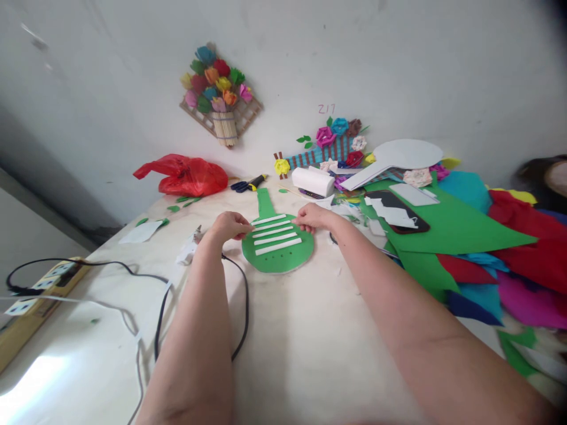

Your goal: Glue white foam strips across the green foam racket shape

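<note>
A green paddle-shaped cutout (283,260) with a short handle lies flat on the table, its handle away from me. Several white paper strips (275,239) run across its round part in near-parallel rows, with a row of small dark dots below them. My left hand (231,225) is closed in a pinch at the left end of an upper strip. Opposite it, my right hand (312,217) pinches at the right end, over the cutout's right edge. Left of my left hand lies a white glue gun (186,252) with a metal tip, its black cord looping beside my forearm.
A power strip (46,286) with cables sits at left. Behind are a red plastic bag (190,177) and scissors (248,184). To the right lie a phone (419,223), green sheets (469,224), a white paddle-shaped cutout (407,154) and coloured paper (527,289).
</note>
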A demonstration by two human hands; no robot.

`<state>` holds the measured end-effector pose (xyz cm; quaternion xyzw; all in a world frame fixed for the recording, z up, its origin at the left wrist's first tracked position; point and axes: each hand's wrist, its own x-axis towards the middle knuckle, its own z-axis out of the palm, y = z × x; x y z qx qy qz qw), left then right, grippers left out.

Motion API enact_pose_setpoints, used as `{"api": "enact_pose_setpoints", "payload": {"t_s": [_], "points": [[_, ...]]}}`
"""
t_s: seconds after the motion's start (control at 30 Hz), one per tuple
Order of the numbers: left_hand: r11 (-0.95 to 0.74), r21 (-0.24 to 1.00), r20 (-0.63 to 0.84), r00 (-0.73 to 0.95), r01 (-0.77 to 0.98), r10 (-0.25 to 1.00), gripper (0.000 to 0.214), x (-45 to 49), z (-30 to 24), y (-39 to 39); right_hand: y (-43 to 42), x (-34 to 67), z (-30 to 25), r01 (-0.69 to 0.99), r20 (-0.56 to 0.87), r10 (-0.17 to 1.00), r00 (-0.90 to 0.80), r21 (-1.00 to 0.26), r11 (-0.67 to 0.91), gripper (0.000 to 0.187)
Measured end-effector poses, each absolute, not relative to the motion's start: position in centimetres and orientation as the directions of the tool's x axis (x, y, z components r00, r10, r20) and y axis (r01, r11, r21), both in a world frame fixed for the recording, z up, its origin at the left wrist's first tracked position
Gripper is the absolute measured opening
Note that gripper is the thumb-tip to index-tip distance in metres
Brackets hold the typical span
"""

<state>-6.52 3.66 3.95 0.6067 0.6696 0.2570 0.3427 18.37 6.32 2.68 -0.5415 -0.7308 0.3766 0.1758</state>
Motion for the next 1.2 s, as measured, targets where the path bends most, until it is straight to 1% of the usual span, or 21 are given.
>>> {"api": "enact_pose_setpoints", "payload": {"t_s": [0.2,0.43,0.57,0.67,0.73,0.8,0.9,1.0,1.1,1.2], "points": [[0.063,0.722,-0.027,-0.063,0.689,0.998,0.024,-6.2,4.6,3.6,6.7,18.4,2.4,0.647,-0.172,0.912,-0.373,-0.752,0.123,0.022],[0.04,0.652,0.101,-0.138,0.757,0.985,0.02,-5.6,4.5,4.5,6.8,17.8,2.6,0.731,-0.212,0.921,-0.327,-0.674,0.104,0.021],[0.033,0.616,0.189,-0.189,0.787,0.964,0.02,-5.4,4.7,4.2,6.1,17.8,2.6,0.737,-0.143,0.945,-0.294,-0.663,0.129,0.019],[0.067,0.583,0.241,-0.252,0.81,0.937,0.023,-4.5,5.3,2.8,5.5,18.0,2.5,0.733,-0.075,0.965,-0.253,-0.666,0.14,0.017],[0.111,0.564,0.23,-0.285,0.818,0.931,0.025,-3.9,5.6,1.8,5.0,18.2,2.3,0.725,-0.051,0.969,-0.242,-0.674,0.146,0.017],[0.126,0.532,0.223,-0.282,0.837,0.933,0.026,-3.3,5.6,0.9,4.6,18.5,2.2,0.712,-0.043,0.971,-0.237,-0.688,0.143,0.016],[0.059,0.488,0.28,-0.22,0.871,0.934,0.028,-3.1,4.7,0.2,3.8,19.0,1.9,0.68,-0.036,0.972,-0.234,-0.721,0.137,0.017],[-0.118,0.47,0.394,-0.088,0.875,0.915,0.022,-3.2,3.2,0.2,3.1,19.5,1.6,0.648,-0.02,0.971,-0.237,-0.748,0.143,0.018],[-0.31,0.472,0.497,0.041,0.825,0.867,0.016,-3.3,1.7,0.5,2.6,19.8,1.2,0.62,-0.006,0.969,-0.248,-0.769,0.154,0.016],[-0.379,0.452,0.503,0.12,0.807,0.856,0.014,-3.5,1.0,0.5,2.6,20.0,0.8,0.567,-0.007,0.96,-0.281,-0.808,0.16,0.012]]}}
